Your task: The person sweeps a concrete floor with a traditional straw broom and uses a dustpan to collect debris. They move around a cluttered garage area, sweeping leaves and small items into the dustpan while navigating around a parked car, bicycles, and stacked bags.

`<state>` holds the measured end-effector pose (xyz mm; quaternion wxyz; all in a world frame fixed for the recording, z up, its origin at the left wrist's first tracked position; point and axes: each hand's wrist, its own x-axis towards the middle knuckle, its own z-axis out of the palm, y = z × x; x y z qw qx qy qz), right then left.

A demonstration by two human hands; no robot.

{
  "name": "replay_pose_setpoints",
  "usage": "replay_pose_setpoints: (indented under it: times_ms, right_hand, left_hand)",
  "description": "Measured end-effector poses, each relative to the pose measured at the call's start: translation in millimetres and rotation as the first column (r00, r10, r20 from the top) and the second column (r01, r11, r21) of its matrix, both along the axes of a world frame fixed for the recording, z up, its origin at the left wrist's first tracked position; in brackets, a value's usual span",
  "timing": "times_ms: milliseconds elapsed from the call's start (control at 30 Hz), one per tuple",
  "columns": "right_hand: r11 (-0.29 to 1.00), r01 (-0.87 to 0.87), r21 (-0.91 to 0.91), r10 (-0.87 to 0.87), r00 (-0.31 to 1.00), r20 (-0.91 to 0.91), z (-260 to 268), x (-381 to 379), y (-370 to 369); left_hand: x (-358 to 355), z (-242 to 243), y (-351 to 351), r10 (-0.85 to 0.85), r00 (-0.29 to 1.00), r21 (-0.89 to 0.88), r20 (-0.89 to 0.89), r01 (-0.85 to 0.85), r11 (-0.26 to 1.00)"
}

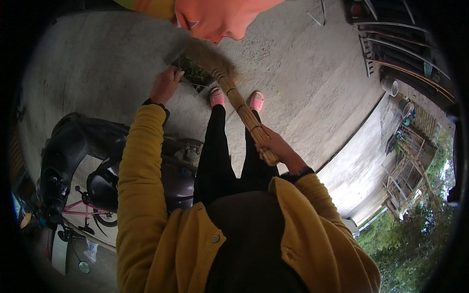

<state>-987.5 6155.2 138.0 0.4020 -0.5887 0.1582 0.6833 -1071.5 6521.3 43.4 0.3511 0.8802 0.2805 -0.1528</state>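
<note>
My right hand [273,146] is wrapped around the handle end of a bound straw broom [243,108]. Its bristle head is blurred and slants away over a dark dustpan [198,88] with green leaves [192,69] in it. At the pan's left side is my left hand [165,85], its fingers closed on the edge or handle; the exact grip is partly hidden. Both pink slippers [217,98] stand on the concrete just short of the pan, one on each side of the broom.
A person in an orange top [223,18] is close ahead, beyond the broom head. To my left stands a black motor scooter [88,135], with a pink bicycle [82,208] past it. Metal racks [399,44] and white buckets [389,86] line the right side of the concrete floor [293,73].
</note>
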Motion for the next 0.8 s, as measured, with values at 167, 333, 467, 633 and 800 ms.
replay_pose_setpoints:
  times_ms: [167,333,467,633,800]
  right_hand:
    - [0.998,-0.065,0.005,0.065,0.998,0.027,62,9,-29]
    - [0.99,-0.097,-0.104,0.116,0.974,0.195,97,19,-53]
    - [0.985,-0.116,-0.13,0.148,0.949,0.277,66,43,-41]
    - [0.981,-0.182,-0.072,0.195,0.861,0.47,-35,69,32]
    - [0.753,-0.59,-0.293,0.65,0.595,0.473,-63,50,40]
  left_hand:
    - [-18,-5,-5,0.046,0.998,-0.003,0.034,-0.046,0.999]
    - [-39,5,2,0.075,0.995,-0.025,0.072,-0.073,0.997]
    - [-51,8,5,0.13,0.991,-0.04,0.013,-0.129,0.991]
    - [-59,-9,11,0.319,0.945,-0.135,0.067,-0.309,0.942]
    - [-62,-19,17,0.278,0.955,-0.043,-0.103,-0.284,0.958]
